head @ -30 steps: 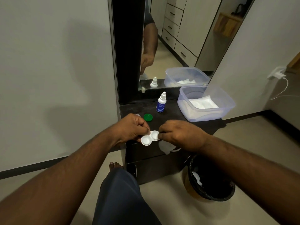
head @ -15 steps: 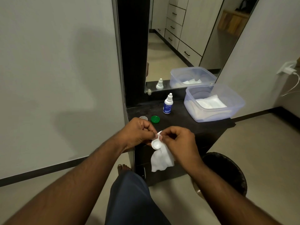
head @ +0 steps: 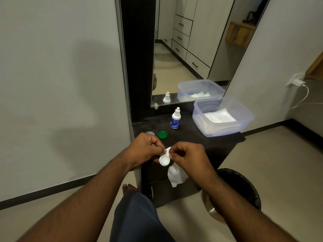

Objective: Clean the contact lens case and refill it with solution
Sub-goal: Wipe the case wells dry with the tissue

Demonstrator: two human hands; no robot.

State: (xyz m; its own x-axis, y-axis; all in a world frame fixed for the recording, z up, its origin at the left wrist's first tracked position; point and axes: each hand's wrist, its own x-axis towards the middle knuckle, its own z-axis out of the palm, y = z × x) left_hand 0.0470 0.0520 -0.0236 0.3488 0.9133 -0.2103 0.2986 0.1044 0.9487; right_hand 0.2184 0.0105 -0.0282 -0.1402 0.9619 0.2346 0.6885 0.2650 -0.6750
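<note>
A white two-well contact lens case (head: pixel 165 158) is held in front of the dark cabinet, tilted on edge with one open well facing me. My left hand (head: pixel 146 149) pinches its far well from the left. My right hand (head: pixel 187 155) grips a white tissue (head: pixel 176 175) that hangs below it, its fingertips at the case's far well. On the cabinet top behind stand a white solution bottle (head: pixel 175 119) with a blue label, a green cap (head: pixel 162 134) and a clear cap (head: pixel 150 133).
A clear plastic tub (head: pixel 244 119) holding white tissues sits at the right of the dark cabinet top (head: pixel 188 135). A mirror (head: pixel 188 49) rises behind. A black waste bin (head: pixel 244 187) stands on the floor at the right. My knee (head: pixel 138 217) is below.
The case went from lying flat between both hands to tilted on edge. The tissue, bunched under my right hand before, now hangs down in full view. The camera shifted left.
</note>
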